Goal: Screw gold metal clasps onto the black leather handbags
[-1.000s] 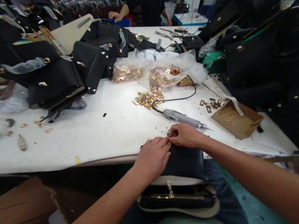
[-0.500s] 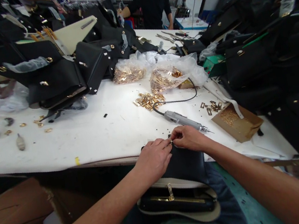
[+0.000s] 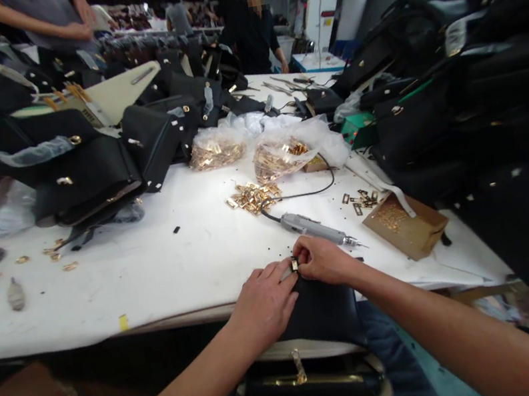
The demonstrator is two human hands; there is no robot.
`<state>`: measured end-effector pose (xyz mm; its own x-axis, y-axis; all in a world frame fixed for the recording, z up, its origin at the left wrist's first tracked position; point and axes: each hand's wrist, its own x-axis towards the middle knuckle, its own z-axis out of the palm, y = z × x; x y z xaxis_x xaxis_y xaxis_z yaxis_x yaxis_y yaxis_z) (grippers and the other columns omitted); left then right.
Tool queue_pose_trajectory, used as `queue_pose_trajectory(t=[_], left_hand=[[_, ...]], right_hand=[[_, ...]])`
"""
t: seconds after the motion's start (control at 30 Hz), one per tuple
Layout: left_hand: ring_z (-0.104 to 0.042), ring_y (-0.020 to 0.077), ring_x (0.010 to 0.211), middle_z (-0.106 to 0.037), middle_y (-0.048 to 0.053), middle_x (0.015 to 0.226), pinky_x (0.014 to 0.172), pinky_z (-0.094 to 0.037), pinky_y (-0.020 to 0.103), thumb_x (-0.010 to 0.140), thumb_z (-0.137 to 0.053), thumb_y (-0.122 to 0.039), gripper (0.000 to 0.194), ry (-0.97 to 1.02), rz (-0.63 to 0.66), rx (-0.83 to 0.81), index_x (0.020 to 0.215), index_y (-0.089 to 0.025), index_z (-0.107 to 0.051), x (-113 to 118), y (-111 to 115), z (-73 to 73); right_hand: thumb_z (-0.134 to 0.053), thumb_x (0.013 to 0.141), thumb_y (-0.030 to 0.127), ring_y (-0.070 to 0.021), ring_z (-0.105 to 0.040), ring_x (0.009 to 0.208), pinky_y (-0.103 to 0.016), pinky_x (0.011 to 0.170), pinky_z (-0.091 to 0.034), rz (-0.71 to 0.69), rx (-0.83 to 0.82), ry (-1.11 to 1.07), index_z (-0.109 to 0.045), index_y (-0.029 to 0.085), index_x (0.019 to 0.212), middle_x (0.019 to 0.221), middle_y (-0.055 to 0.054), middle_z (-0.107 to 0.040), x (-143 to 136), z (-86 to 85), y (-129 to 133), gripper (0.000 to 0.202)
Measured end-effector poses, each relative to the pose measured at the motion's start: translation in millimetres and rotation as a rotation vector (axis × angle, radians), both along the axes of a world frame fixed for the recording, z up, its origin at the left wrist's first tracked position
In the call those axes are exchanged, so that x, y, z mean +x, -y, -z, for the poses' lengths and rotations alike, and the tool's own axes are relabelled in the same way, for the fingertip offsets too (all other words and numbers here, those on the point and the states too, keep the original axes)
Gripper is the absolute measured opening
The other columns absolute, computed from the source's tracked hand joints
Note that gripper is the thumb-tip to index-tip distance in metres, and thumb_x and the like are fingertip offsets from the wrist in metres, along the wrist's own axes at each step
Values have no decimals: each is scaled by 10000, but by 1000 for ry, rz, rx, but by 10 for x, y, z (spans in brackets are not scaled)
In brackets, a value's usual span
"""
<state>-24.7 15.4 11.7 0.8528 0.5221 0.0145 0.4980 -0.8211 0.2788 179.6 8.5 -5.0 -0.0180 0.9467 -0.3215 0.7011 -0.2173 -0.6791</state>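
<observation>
A black handbag point(image 3: 328, 309) rests on my lap, its flap laid up against the table edge. Its mouth gapes open toward me, showing a pale lining and a gold zip. At the flap's far edge is a small gold metal fitting point(image 3: 294, 264). My left hand point(image 3: 267, 300) lies on the flap with fingers stretched out, their tips touching the fitting's left side. From the right, my right hand point(image 3: 323, 260) pinches at the fitting with thumb and forefinger. Just beyond it lies a grey electric screwdriver point(image 3: 315, 227), bit pointing right.
Loose gold fittings point(image 3: 254, 197) lie in a pile, with plastic bags of fittings point(image 3: 218, 148) behind. A cardboard box point(image 3: 406, 225) of small gold pieces sits right, beside darker frames point(image 3: 361, 200). Black bags point(image 3: 81, 164) crowd both sides. Co-workers point(image 3: 247, 32) stand beyond the table.
The view has tilted up and shifted right. The gold fitting at the flap edge shows more clearly between my fingertips. Both hands keep nearly the same place on the bag.
</observation>
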Motion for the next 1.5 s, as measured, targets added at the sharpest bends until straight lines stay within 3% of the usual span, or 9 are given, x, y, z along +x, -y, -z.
queue_pose_trajectory(t=[0.17,0.33,0.67,0.8,0.93,1.13,1.27,1.4,1.5], left_hand=[[-578,294,1229,-607,90,1401,997,-498,491,894,-542,-156,370,-6,-41,33,1247,-232,-619,25,1,14],[-621,295,1198,-639,85,1379,982,-545,474,843,-516,-164,483,-8,-36,101,1309,-233,-621,22,-50,143],[-649,282,1188,-655,69,1369,974,-579,429,819,-533,-169,522,-14,-18,110,1328,-240,-631,27,-104,175],[-628,285,1224,-621,72,1414,1002,-561,433,822,-530,-164,553,-12,-34,94,1363,-252,-609,26,-85,188],[-616,292,1248,-598,53,1443,994,-563,436,840,-550,-183,527,-22,-20,93,1353,-284,-613,5,-95,213],[-605,302,1271,-572,46,1467,995,-568,444,865,-581,-221,483,-98,-23,47,1345,-264,-619,8,-93,161],[-569,300,1313,-525,37,1510,1055,-530,481,917,-535,-231,482,-78,-67,38,1396,-256,-580,3,-30,172],[-564,294,1312,-531,35,1508,1067,-518,483,918,-549,-227,488,-32,-82,34,1405,-260,-571,-7,7,195],[-568,298,1300,-547,46,1494,1059,-517,493,911,-555,-211,484,-23,-88,25,1394,-245,-583,2,13,189]], right_hand=[[-645,709,168,-139,-633,654,-219,571,-401,-8,58,79,-709,202,921,766,8,-731,-80,-133,25,224],[-587,790,241,-247,-691,908,-304,730,-464,-47,197,250,-762,218,1008,993,-89,-753,-127,-224,129,281],[-581,847,278,-224,-700,889,-279,755,-492,-128,335,233,-753,255,1101,1015,-67,-748,-57,-148,262,308],[-564,918,310,-171,-685,839,-248,770,-484,31,457,206,-748,290,1109,989,-17,-756,257,-373,143,266],[-574,926,328,-203,-666,983,-284,837,-465,185,366,509,-757,274,1083,1099,-47,-729,915,-550,-166,247],[-781,704,257,-251,-666,930,-292,758,-456,192,197,575,-773,189,800,952,-98,-722,1611,-328,-504,117],[-760,723,271,-200,-670,829,-253,669,-422,178,148,545,-789,230,854,923,-62,-732,1738,-176,-523,141],[-737,747,272,-174,-660,751,-237,624,-397,171,119,529,-794,247,900,799,-36,-732,1805,-159,-549,165],[-763,732,307,-184,-664,796,-242,642,-402,161,120,553,-788,237,933,862,-51,-744,1836,-167,-603,215]])
